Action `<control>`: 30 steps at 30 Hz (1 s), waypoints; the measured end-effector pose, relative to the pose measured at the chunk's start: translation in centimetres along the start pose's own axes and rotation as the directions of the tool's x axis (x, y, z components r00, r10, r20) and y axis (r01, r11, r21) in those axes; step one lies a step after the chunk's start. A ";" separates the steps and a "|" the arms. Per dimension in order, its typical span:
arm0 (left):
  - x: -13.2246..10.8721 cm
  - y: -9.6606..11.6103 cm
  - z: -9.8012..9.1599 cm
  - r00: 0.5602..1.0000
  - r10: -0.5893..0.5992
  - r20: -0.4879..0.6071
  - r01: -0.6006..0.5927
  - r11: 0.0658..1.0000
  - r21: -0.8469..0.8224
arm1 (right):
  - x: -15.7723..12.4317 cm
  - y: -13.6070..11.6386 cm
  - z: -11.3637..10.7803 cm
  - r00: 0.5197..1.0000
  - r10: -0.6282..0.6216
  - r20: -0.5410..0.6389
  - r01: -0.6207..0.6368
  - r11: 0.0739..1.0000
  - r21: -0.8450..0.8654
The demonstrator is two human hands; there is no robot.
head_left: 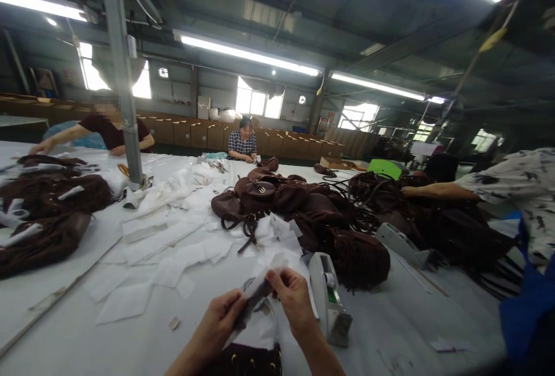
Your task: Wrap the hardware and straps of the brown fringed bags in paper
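Note:
My left hand (pixel 219 318) and my right hand (pixel 295 301) are closed on a dark strip (pixel 259 294) partly covered by thin white wrapping, one hand at each end. It looks like a bag strap, though the wrapping hides part of it. Below my hands, at the bottom edge, shows the top of a dark brown bag (pixel 247 361) with gold eyelets. Right beside my right hand stands a grey tape dispenser (pixel 323 277). A heap of brown leather bags (pixel 299 199) lies beyond my hands, with crumpled white sheets (pixel 277 231) against its near side.
Loose white sheets (pixel 130 301) cover the table's left part, near a metal post (pixel 124 75). More brown bags (pixel 52 196) lie far left. A second tape dispenser (pixel 403 246) stands right. Co-workers sit left and across; another person's arm (pixel 442 191) reaches in from the right.

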State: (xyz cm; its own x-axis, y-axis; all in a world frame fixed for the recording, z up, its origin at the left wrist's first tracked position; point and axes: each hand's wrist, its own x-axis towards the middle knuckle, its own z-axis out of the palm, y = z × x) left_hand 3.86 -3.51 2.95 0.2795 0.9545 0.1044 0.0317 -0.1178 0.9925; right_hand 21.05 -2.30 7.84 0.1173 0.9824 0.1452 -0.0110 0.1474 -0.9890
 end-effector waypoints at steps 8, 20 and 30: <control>0.2 0.3 -0.4 0.992 -0.033 0.125 0.036 0.999 -0.024 | 0.7 0.9 1.5 0.996 0.050 0.076 -0.046 0.997 -0.060; 0.4 -1.2 -0.5 0.998 -0.064 0.003 0.063 0.992 0.112 | -1.0 3.7 0.4 0.706 -0.557 0.437 0.662 0.299 -0.687; -1.6 -2.0 -3.6 0.978 -0.030 0.205 -0.023 0.968 0.251 | -0.5 6.1 -0.1 0.838 -0.473 0.274 0.523 0.548 -0.653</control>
State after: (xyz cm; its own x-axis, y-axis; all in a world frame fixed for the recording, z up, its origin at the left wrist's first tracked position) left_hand -0.11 -3.84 1.00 0.4689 0.8813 0.0595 0.2651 -0.2047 0.9422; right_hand 21.03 -1.95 1.69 -0.1683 0.7846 0.5967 0.7037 0.5195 -0.4846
